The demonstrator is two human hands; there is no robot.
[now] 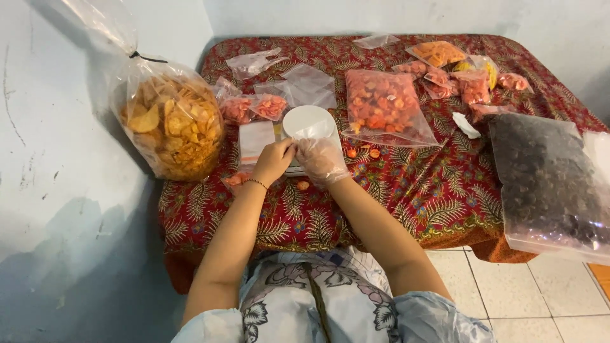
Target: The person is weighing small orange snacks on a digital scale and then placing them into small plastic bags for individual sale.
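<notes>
place: a room in a home, used for packing snacks by hand
walls: plain pale blue plaster (pixel 57 190), scuffed and patched, meeting in a corner at far left
floor: white square tiles (pixel 546 298) at near right
table: low, pushed into the corner, covered by a red cloth with a fern and flower print (pixel 438 197)
stock: a large tied clear bag of yellow chips (pixel 170 124) at left, a big bag of dark pieces (pixel 549 181) at right, a zip bag of orange-red crackers (pixel 384 105) in the middle
small packs: filled pouches (pixel 470 82) at far right, empty clear pouches (pixel 305 82) further left
tool: a small white round scale (pixel 309 122) mid-table
</notes>
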